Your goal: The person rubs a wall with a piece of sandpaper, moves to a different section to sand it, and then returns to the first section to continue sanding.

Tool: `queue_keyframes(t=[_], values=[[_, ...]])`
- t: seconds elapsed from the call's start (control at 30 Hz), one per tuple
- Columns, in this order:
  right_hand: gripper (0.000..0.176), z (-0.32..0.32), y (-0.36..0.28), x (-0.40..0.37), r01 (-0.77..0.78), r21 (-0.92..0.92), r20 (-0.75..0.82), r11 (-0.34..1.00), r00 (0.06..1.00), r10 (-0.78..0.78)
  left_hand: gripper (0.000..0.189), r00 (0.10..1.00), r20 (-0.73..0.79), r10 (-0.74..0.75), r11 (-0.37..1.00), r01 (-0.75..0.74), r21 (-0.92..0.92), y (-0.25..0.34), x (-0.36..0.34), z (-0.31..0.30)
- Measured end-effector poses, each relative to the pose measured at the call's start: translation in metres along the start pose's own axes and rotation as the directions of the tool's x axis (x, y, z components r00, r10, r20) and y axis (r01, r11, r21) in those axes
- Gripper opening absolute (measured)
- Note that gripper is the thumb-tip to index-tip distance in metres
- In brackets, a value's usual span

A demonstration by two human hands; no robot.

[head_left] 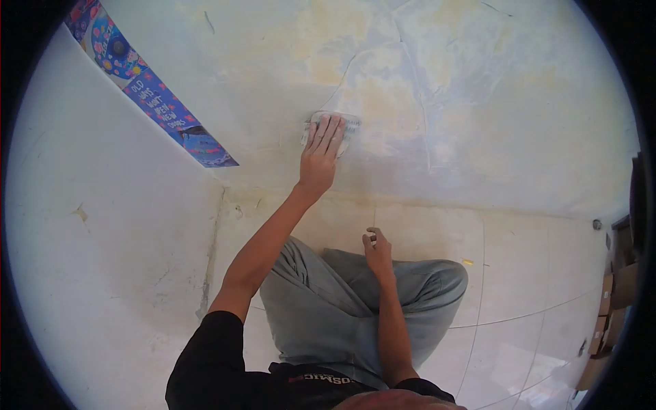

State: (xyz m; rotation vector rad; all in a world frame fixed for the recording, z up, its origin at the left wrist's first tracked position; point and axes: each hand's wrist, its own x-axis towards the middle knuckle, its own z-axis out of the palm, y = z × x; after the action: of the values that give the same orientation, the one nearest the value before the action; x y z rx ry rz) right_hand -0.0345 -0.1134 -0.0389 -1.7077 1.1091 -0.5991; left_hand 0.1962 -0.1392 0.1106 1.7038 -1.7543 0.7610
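Note:
My left hand reaches up to the wall with its fingers stretched flat over a pale, printed sheet that looks like sandpaper. It presses the sheet against the wall, whose surface has whitish-grey and yellowish filler patches and thin crack lines. The edges of the sheet show around the fingers. Near my bent knee, my right hand hovers with loosely curled fingers, a gap between them and nothing visible inside.
A blue patterned strip with lettering runs along the left wall. My crossed legs in grey trousers rest on the tiled floor. A small yellow bit lies beside my knee. Cardboard boxes stand at the far right.

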Motion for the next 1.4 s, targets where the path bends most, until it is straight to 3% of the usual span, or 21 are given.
queue_keyframes(t=[0.17, 0.23, 0.43, 0.67, 0.73, 0.83, 0.87, 0.93, 1.1, 1.3, 1.4], values=[[0.03, 0.002, 0.007, -0.004, 0.019, 0.01, -0.029, 1.0, 0.999, -0.019, 0.066, 0.999, 0.042, -0.012, 0.997, 0.015, -0.073, -0.005, -0.039, 0.006], [0.031, 0.0, 0.005, -0.002, -0.052, 0.002, 0.011, 0.999, 0.999, 0.052, 0.066, 0.996, 0.064, -0.064, 0.998, 0.062, 0.024, -0.011, -0.055, 0.018], [0.032, -0.002, -0.002, -0.003, -0.05, 0.007, 0.035, 0.999, 0.998, 0.05, 0.067, 0.998, -0.054, -0.043, 0.994, 0.037, -0.107, 0.011, 0.011, -0.006], [0.032, -0.007, -0.001, -0.002, 0.041, 0.0, -0.013, 0.999, 0.999, -0.041, 0.066, 0.999, -0.001, -0.046, 0.996, 0.046, -0.082, -0.005, -0.048, 0.022], [0.033, -0.005, -0.003, -0.001, -0.062, -0.02, 0.036, 0.998, 0.997, 0.063, 0.069, 0.993, -0.04, -0.109, 0.989, 0.104, -0.107, 0.004, -0.036, 0.016], [0.035, -0.004, -0.001, -0.001, -0.068, -0.013, 0.071, 0.998, 0.995, 0.069, 0.071, 0.994, -0.074, -0.078, 0.991, 0.069, -0.117, 0.009, 0.006, -0.001], [0.035, 0.0, 0.004, -0.002, -0.077, -0.012, 0.083, 0.997, 0.994, 0.077, 0.071, 0.994, -0.062, -0.085, 0.99, 0.078, -0.114, 0.008, 0.003, -0.004], [0.031, 0.007, 0.014, 0.0, 0.063, -0.025, -0.06, 0.998, 0.996, -0.064, 0.072, 0.998, 0.001, -0.061, 0.992, 0.06, -0.108, 0.007, -0.003, -0.008], [0.031, 0.003, 0.014, -0.001, 0.059, -0.007, -0.053, 0.998, 0.997, -0.059, 0.073, 0.995, 0.059, -0.075, 0.997, 0.076, -0.013, -0.002, -0.055, 0.019], [0.031, 0.0, 0.013, 0.001, 0.045, -0.005, -0.055, 0.999, 0.997, -0.045, 0.072, 1.0, 0.003, -0.031, 1.0, 0.031, 0.004, 0.008, 0.014, -0.004], [0.032, 0.001, 0.012, -0.004, 0.048, -0.01, -0.052, 0.999, 0.997, -0.048, 0.071, 0.998, 0.04, -0.04, 0.999, 0.042, -0.032, 0.008, -0.006, -0.005]])
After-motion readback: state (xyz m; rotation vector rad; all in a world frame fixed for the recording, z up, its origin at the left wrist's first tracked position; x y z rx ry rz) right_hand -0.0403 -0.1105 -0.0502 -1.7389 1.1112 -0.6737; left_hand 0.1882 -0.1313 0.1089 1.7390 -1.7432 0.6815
